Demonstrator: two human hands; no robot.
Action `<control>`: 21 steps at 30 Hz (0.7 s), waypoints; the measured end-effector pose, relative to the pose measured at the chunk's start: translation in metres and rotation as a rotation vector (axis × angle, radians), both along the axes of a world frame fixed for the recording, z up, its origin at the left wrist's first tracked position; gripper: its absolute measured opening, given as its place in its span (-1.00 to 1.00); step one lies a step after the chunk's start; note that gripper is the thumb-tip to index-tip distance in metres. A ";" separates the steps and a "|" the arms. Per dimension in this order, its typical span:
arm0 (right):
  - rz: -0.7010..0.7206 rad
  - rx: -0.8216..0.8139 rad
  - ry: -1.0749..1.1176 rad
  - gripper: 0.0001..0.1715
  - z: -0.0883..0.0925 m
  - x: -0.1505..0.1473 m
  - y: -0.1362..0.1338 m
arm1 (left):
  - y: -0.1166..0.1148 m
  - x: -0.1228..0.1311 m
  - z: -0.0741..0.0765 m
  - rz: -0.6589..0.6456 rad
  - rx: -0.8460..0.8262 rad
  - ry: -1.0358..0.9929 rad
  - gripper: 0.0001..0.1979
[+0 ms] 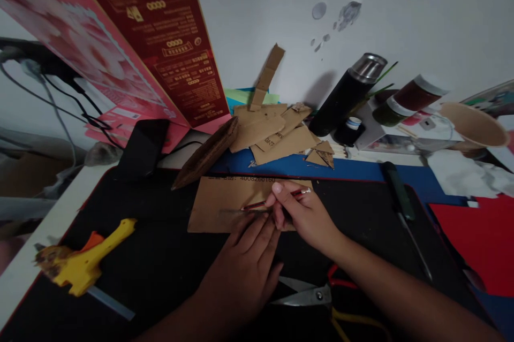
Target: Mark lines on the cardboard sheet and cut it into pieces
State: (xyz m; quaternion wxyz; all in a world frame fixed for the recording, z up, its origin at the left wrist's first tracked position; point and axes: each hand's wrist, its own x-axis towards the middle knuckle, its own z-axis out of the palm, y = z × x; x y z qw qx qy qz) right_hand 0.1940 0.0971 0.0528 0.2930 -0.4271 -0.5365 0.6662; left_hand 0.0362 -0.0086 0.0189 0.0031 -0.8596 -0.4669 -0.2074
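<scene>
A flat piece of brown cardboard (209, 197) with printed digits along its far edge lies on the black mat. My left hand (244, 256) rests flat with its fingers stretched onto the cardboard's near side. Just beyond those fingertips runs a thin, straight greyish strip (233, 211), perhaps a ruler; its right part is hidden. My right hand (301, 213) is closed round a red-and-black pencil (255, 205), tilted low, its tip over the cardboard near the strip. Below the hands lie scissors (309, 296) with red and yellow handles, blades apart.
At left lie a yellow glue gun (88, 261) and a black phone (142, 146). Cardboard scraps (277, 133) are heaped behind the mat, beside a black thermos (341, 98). A dark-handled screwdriver-like tool (401, 197) and red sheet (477, 240) are at right.
</scene>
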 end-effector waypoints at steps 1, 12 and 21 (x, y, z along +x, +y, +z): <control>0.003 -0.003 0.004 -0.35 0.000 0.000 -0.001 | 0.000 0.000 0.001 -0.006 0.000 0.010 -0.49; -0.003 0.066 -0.002 -0.42 0.002 0.018 -0.001 | 0.002 0.001 0.004 0.000 0.036 0.025 -0.51; -0.036 0.154 -0.034 -0.43 0.003 0.038 -0.002 | 0.001 0.000 0.000 -0.004 0.013 0.062 -0.52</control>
